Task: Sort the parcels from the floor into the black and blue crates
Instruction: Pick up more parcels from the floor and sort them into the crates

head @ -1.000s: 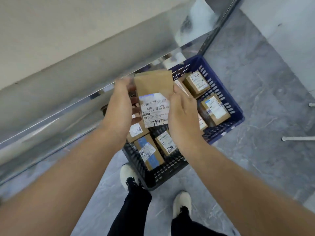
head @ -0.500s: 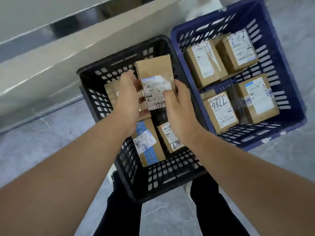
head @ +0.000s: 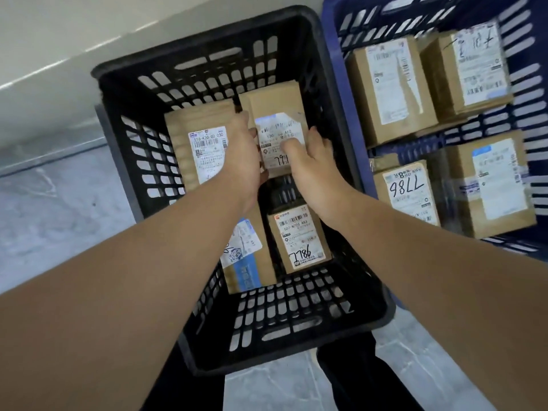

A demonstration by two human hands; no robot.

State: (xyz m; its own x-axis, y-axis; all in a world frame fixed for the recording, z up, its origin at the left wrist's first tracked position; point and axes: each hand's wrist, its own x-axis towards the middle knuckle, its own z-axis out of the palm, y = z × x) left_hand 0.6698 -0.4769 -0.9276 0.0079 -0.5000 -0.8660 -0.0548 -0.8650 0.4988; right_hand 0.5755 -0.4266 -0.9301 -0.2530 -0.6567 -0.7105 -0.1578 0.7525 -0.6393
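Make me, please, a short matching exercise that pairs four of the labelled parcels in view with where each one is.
Things
1. parcel labelled 516-K20
2. parcel labelled 507-N705
3. parcel labelled 530
4. parcel with upside-down 7786

Places
A. lying in the blue crate
B. gripped between the left hand and the right hand
C. near side of the black crate
D. far left of the black crate

Pairs: 1-D, 2-C, 3-B, 4-A
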